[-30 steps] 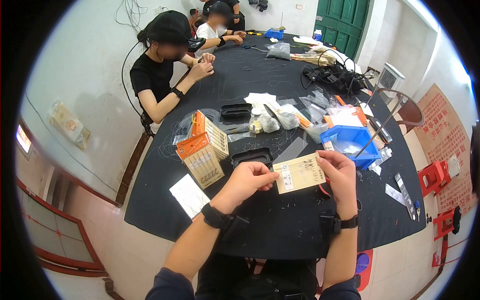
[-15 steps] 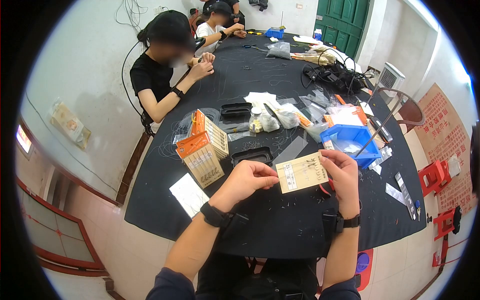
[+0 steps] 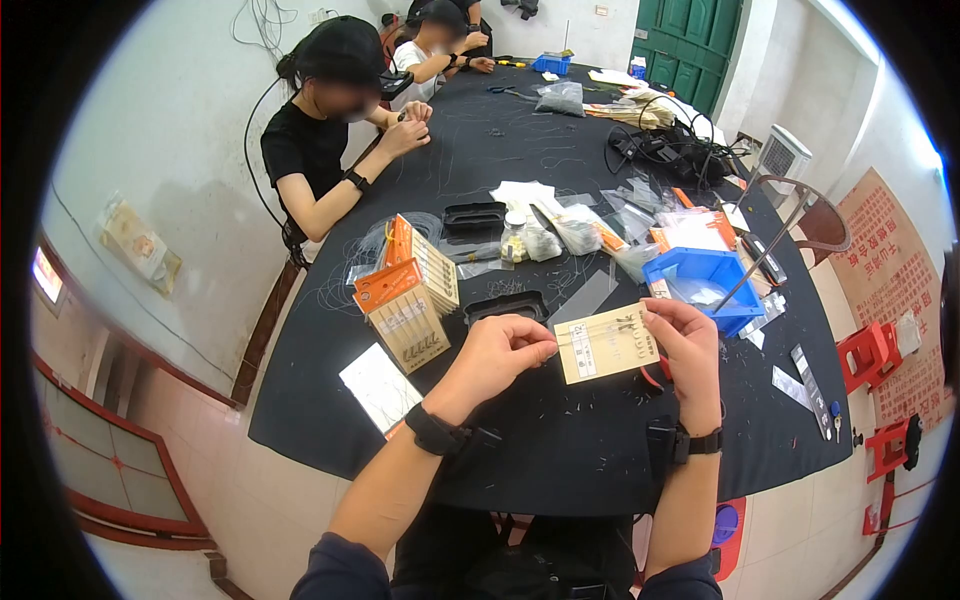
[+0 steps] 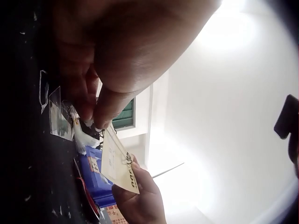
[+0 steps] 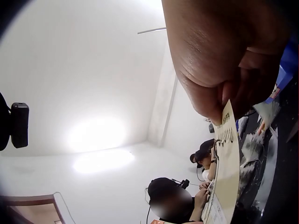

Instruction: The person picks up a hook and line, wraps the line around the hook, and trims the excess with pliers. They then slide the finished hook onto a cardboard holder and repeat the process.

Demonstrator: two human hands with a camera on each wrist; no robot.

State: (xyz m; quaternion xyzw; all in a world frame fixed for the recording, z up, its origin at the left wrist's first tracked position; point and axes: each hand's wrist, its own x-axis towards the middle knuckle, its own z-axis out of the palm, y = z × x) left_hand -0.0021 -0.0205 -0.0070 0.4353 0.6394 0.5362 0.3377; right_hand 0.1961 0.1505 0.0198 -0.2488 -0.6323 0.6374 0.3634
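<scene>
In the head view my right hand holds the right end of a cream card of fishing hooks between thumb and fingers. Small dark hooks sit in a row near that end, and a white printed label is on the left part. My left hand has thumb and forefinger pinched together right at the card's left edge. A thin dark strand of fishing line shows at those fingertips in the left wrist view. The card is held up over the black table, its front facing me.
Finished-looking hook cards with orange tops stand at left, beside a white card. Black trays, a blue bin and plastic bags lie beyond. Red-handled pliers lie under my right hand. Another person works at left.
The card has shifted slightly right with my right hand and turned a little. My left fingertips, which overlapped the card's left end, are now just beside its edge.
</scene>
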